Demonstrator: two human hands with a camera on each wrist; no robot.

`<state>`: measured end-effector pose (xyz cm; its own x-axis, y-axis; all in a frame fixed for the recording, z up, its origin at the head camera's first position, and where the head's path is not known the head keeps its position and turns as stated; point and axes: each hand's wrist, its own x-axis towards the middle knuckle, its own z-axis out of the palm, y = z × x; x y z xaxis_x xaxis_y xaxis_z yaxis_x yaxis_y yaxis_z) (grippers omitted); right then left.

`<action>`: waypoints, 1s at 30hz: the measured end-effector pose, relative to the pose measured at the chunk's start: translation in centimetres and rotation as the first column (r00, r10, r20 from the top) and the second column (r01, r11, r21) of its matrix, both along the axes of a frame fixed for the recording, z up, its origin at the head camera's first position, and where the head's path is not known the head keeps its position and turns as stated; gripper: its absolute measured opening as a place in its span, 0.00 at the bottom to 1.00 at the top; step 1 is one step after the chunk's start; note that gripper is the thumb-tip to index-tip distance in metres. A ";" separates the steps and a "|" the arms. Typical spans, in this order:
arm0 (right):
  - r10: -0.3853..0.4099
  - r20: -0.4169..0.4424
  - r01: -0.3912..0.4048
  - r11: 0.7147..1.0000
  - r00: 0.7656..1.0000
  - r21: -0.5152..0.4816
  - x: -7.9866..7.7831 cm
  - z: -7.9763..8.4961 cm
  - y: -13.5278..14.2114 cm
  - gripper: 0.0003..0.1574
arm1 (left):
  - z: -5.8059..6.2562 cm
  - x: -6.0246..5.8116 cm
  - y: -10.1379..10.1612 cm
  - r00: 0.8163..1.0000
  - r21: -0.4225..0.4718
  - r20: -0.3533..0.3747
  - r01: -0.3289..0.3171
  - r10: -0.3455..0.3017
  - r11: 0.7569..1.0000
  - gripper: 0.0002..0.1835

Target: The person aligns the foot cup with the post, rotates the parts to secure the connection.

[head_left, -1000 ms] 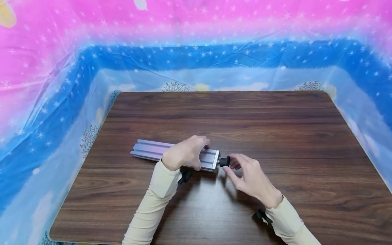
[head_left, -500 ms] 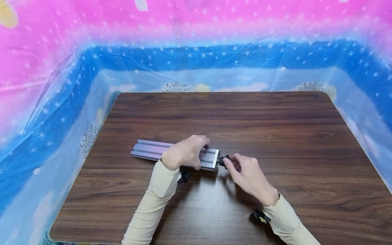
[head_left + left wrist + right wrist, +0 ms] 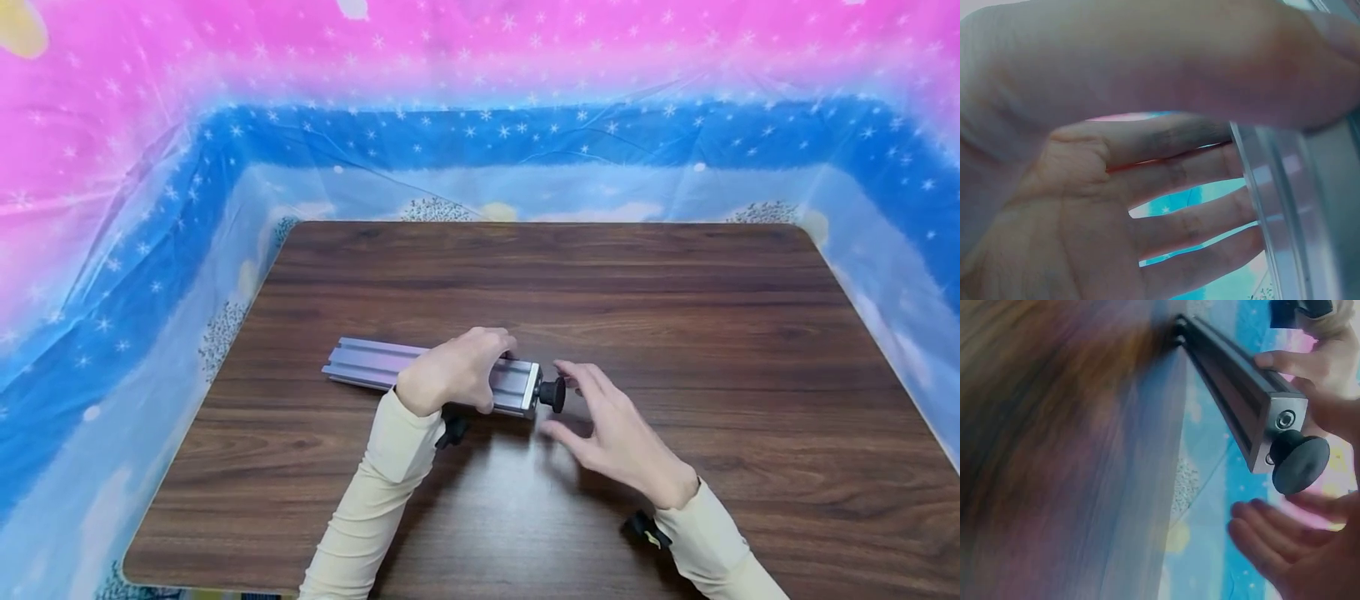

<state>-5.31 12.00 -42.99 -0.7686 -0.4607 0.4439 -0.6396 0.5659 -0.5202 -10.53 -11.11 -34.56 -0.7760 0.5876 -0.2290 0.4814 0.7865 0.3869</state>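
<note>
A silver aluminium extrusion with grooved faces lies on the table, an end plate on its right end. From that plate sticks out a black round knob, whose broad disc shows in the right wrist view. My left hand grips the extrusion across its top near the plate, thumb on the near side and fingers on the far side. Around the knob, my right hand has its thumb and fingers spread, seemingly apart from it. Two screws show on the end plate in the right wrist view; one is partly hidden by the knob.
The dark wood-grain table has rounded corners. A pink and blue patterned cloth surrounds its back and sides. Each wrist carries a small black mount.
The right hand closed its fingertips on the knob, then let go and spread its fingers, shifting slightly right. The left hand and the extrusion have stayed in place.
</note>
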 end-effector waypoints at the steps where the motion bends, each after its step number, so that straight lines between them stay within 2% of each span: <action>1: 0.015 -0.025 -0.015 1.000 1.000 0.005 0.0 0.0 0.1 0.41 | 0.0 0.0 0.0 1.000 0.001 -0.005 0.002 -0.002 1.000 0.35; 3: 0.039 -0.071 -0.039 0.999 0.997 -0.003 0.0 0.0 0.1 0.41 | 0.0 0.0 0.0 1.000 0.001 -0.013 0.008 -0.008 1.000 0.35; 5: 0.043 -0.132 -0.047 0.999 0.990 -0.023 -0.1 0.0 0.0 0.36 | 0.0 0.0 0.1 1.000 0.004 -0.014 0.011 -0.011 1.000 0.35; 10: 0.010 -0.201 -0.022 0.998 0.979 -0.058 -0.3 -0.3 -0.1 0.31 | 0.0 0.0 0.1 1.000 0.003 -0.004 0.008 -0.008 1.000 0.35; 19: -0.021 -0.124 0.013 0.998 0.992 -0.067 -0.4 -0.4 -0.1 0.22 | -0.1 0.0 0.1 1.000 0.005 0.001 0.008 -0.008 1.000 0.35; 23: -0.028 -0.047 0.025 0.998 0.998 -0.064 -0.3 -0.3 -0.2 0.16 | -0.2 0.1 0.2 1.000 0.009 -0.003 0.013 -0.013 1.000 0.35; 26: -0.043 0.016 0.044 0.997 0.999 -0.065 -0.2 -0.1 -0.3 0.11 | -0.3 0.1 0.2 1.000 0.016 -0.007 0.012 -0.012 1.000 0.34; 30: -0.091 0.043 0.092 0.995 0.995 -0.029 -0.2 -0.1 -0.4 0.10 | -0.4 0.3 0.3 1.000 0.027 -0.007 0.012 -0.012 1.000 0.33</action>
